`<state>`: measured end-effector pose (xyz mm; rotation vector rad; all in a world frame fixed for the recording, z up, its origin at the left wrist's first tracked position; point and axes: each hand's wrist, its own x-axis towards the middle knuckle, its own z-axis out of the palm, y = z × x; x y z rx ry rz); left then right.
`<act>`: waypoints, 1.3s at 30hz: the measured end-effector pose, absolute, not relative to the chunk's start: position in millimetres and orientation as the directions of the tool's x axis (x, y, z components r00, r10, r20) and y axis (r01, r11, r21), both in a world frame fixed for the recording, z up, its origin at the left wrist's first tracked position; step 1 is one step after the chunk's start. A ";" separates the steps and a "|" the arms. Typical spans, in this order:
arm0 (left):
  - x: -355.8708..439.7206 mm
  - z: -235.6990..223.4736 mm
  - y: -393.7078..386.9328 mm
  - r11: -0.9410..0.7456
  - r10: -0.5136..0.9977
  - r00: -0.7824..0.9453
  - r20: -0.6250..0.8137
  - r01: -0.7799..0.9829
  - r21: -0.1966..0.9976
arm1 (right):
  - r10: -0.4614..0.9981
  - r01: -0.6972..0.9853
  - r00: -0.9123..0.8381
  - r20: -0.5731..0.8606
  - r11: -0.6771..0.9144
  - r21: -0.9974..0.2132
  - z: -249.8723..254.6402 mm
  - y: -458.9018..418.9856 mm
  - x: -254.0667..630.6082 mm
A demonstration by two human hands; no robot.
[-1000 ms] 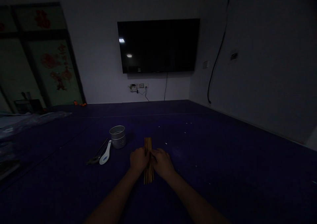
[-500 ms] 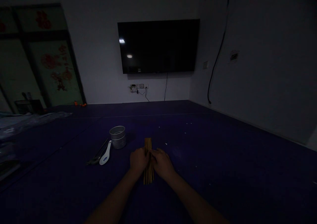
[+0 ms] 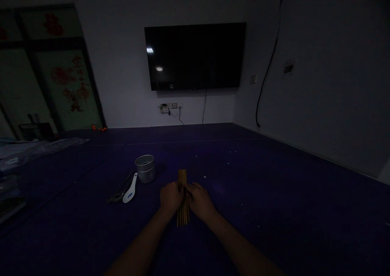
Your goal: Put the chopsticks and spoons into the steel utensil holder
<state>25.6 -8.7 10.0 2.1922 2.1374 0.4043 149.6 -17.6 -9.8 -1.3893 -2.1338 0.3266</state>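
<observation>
Sticks (image 3: 183, 216), one bundle: slender, straight, yellow-brown, side by side. Far ends level; near ends slightly fanned, a little uneven. Middle partly covered by my grip. Pose: lengthwise from me, pointing toward the far edge of the purple surface (image 3: 274, 186), well short of it.

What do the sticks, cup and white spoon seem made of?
Sticks: perhaps bamboo or wood, from the yellow-brown colour; finish unclear. Cup: likely metal, given its silvery sheen. White spoon: probably glazed ceramic, smooth with a blue motif.
</observation>
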 end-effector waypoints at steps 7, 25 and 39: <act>26.1 12.0 -9.4 -0.037 0.991 0.005 0.136 0.973 0.230 | 0.897 0.761 -0.305 0.320 0.432 -0.484 -6.7 -20.7 149.8; 25.5 12.1 -9.0 -0.018 0.993 -0.012 0.115 0.968 0.250 | 0.892 0.750 -0.285 0.351 0.435 -0.497 -6.3 -19.9 149.5; 24.8 7.8 -5.7 -0.038 0.990 0.003 0.142 0.968 0.247 | 0.897 0.744 -0.282 0.341 0.429 -0.512 -5.2 -20.6 149.2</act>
